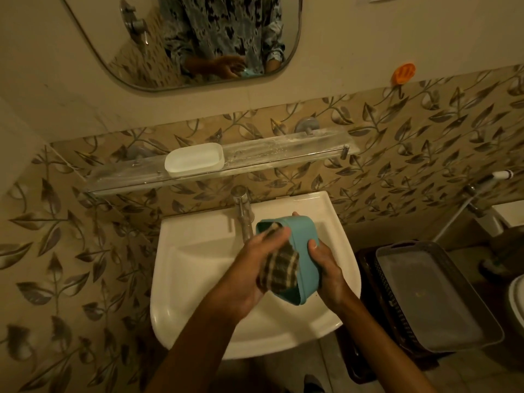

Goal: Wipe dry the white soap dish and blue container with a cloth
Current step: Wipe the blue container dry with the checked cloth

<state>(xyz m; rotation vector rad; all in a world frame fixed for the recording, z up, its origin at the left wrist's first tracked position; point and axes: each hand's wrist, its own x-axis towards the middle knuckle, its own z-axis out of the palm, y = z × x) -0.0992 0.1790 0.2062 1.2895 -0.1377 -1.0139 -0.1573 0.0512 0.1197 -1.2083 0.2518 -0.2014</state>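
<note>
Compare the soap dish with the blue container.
The soap dish is white; the blue container is teal-blue. The dish rests untouched on the glass shelf; the container is held tilted over the sink, right hand gripping, left hand pressing a cloth inside. Both are rounded rectangles.

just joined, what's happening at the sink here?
A person is drying a blue rectangular plastic container over the white ceramic washbasin. The right hand grips the container's side, tilting it, while the left hand presses a brown-and-cream checked cloth into its open mouth. The white oval plastic soap dish sits untouched on the clear glass wall shelf above the tap.
</note>
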